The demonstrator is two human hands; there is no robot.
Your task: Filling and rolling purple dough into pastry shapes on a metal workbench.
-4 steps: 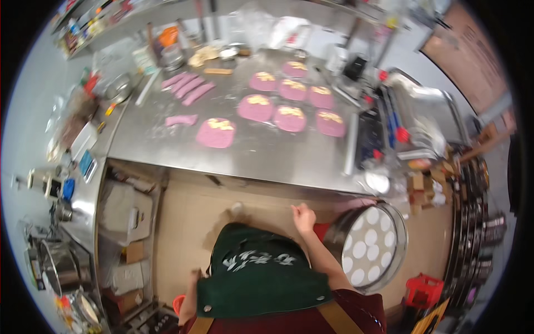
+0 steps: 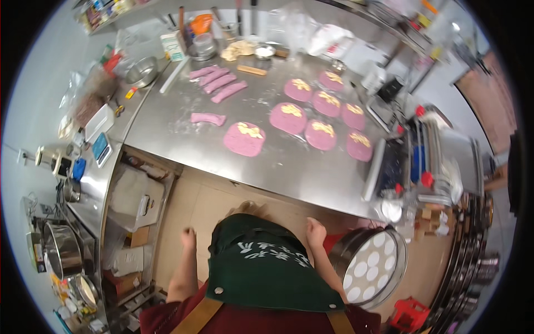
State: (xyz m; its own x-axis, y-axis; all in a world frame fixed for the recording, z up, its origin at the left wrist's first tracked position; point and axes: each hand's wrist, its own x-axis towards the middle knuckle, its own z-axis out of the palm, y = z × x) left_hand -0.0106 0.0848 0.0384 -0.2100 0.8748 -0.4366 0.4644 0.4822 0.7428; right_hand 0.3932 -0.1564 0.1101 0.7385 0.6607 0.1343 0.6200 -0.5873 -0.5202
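Observation:
My left hand [image 2: 188, 236] hangs loosely closed beside my green apron [image 2: 267, 261], short of the counter's front edge, with nothing visible in it. On the other side of the apron, my right hand [image 2: 316, 231] has curled fingers and holds nothing I can see; it is nearest a large round steel steamer [image 2: 350, 250] lined with white paper discs [image 2: 371, 261]. Beyond both hands, the steel counter [image 2: 194, 150] carries several flattened pink dough rounds [image 2: 245, 145] topped with pale yellow pieces, plus several pink dough strips [image 2: 208, 118] at the left.
A side counter at left holds a scale [image 2: 101, 150], a steel bowl [image 2: 142, 72] and pots [image 2: 58, 247], above an under-counter shelf [image 2: 133, 200]. At right are stacked trays [image 2: 467, 161], dark racks [image 2: 473, 267] and a red crate [image 2: 410, 313]. Tools and bags [image 2: 328, 39] line the back.
My left hand has risen forward from low beside the apron. My right hand sits slightly lower and further right in view. The whole counter has shifted right in the picture as my head turned.

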